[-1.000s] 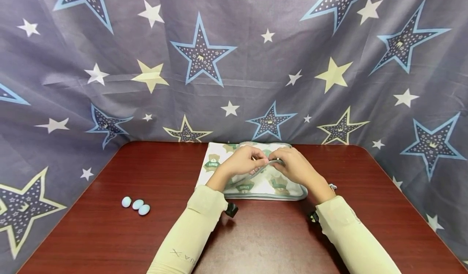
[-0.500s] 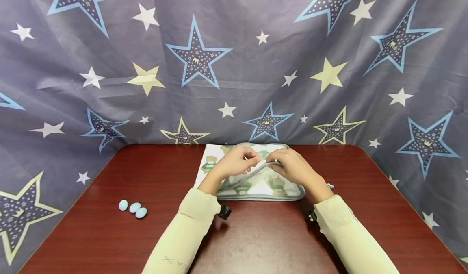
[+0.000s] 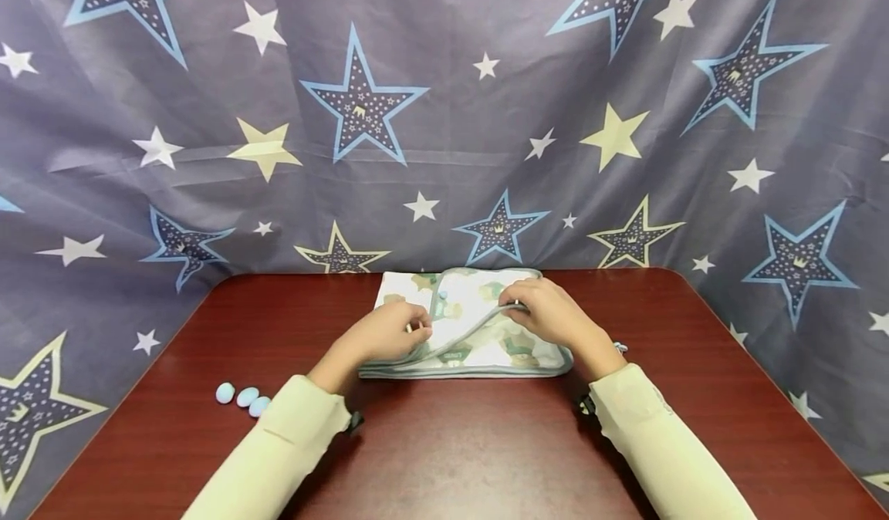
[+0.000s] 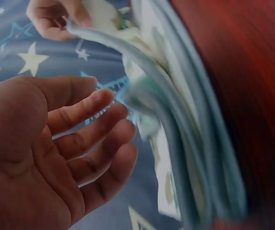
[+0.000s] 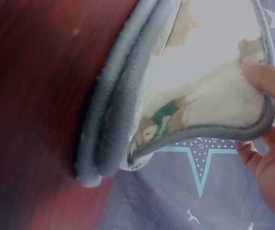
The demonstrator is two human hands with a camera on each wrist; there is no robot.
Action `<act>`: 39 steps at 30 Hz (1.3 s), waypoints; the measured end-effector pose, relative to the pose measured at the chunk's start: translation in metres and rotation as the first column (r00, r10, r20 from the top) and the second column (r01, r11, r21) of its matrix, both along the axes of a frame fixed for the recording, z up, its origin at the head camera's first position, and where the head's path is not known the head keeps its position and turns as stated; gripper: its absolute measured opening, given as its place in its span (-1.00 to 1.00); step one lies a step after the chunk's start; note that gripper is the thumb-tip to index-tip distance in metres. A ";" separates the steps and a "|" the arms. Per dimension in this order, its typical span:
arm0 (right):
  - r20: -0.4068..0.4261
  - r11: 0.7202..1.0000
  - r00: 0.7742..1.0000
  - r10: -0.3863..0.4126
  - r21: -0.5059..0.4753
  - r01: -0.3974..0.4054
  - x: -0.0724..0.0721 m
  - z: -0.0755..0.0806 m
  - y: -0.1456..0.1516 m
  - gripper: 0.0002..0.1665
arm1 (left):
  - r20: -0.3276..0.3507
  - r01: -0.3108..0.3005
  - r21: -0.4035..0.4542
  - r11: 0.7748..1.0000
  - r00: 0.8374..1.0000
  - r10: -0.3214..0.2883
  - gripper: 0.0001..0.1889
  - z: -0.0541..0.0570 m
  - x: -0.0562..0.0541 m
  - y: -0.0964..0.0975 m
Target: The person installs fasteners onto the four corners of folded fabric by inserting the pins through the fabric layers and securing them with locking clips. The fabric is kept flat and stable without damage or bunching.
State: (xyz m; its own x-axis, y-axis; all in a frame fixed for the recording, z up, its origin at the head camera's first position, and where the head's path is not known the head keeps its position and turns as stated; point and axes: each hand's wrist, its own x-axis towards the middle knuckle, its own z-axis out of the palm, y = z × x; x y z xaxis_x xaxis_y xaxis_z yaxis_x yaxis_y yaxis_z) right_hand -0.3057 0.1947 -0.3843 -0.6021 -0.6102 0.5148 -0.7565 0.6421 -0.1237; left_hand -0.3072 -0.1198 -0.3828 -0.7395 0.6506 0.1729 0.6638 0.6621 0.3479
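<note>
A folded white cloth (image 3: 472, 354) with a bear print and grey-green piped edges lies at the far side of the table. My right hand (image 3: 552, 315) pinches its top layer by the edge, thumb on one face and fingers on the other, and holds that flap raised. On the cloth, by the flap's far side, shows a small light-blue thing (image 3: 442, 295). My left hand (image 3: 385, 331) is over the cloth's left part, its fingers loosely bent and holding nothing. In the left wrist view, the layered piped edges (image 4: 195, 120) run just past its fingertips.
Three light-blue egg-shaped pieces (image 3: 224, 393) lie on the brown table (image 3: 472, 458) at the left, the nearest partly behind my left sleeve (image 3: 278, 435). A star-print curtain (image 3: 444, 119) hangs right behind the table's far edge.
My left hand has moved left and toward me, away from the right hand, uncovering the small light-blue thing on the cloth. The right hand keeps its pinch on the raised edge.
</note>
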 end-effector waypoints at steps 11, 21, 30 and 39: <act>0.012 1.000 1.000 0.010 0.006 -0.010 0.000 -0.002 -0.005 -0.85 | -0.038 -0.101 -0.185 0.978 0.995 0.095 -0.96 -0.004 0.024 -0.061; 0.009 1.000 1.000 0.014 -0.006 -0.014 -0.002 0.000 -0.004 -0.86 | -0.058 -0.090 -0.275 0.957 0.995 0.077 -0.83 -0.008 0.049 -0.119; 0.011 1.000 1.000 0.016 -0.010 -0.016 -0.002 0.000 -0.003 -0.86 | 0.054 -0.050 -0.374 0.926 0.996 0.075 -0.51 0.005 0.063 -0.169; 0.009 1.000 1.000 0.003 -0.008 -0.003 0.000 0.001 -0.002 -0.86 | 0.172 0.062 -0.338 0.939 0.985 -0.004 -0.41 -0.002 0.063 -0.197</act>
State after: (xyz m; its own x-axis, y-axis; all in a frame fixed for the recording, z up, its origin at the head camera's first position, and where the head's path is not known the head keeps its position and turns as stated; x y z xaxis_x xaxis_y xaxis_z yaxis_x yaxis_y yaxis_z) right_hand -0.3060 0.1926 -0.3837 -0.6052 -0.6081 0.5137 -0.7571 0.6390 -0.1356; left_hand -0.2445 -0.3173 -0.3848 -0.7157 0.6730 -0.1867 0.6395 0.7389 0.2123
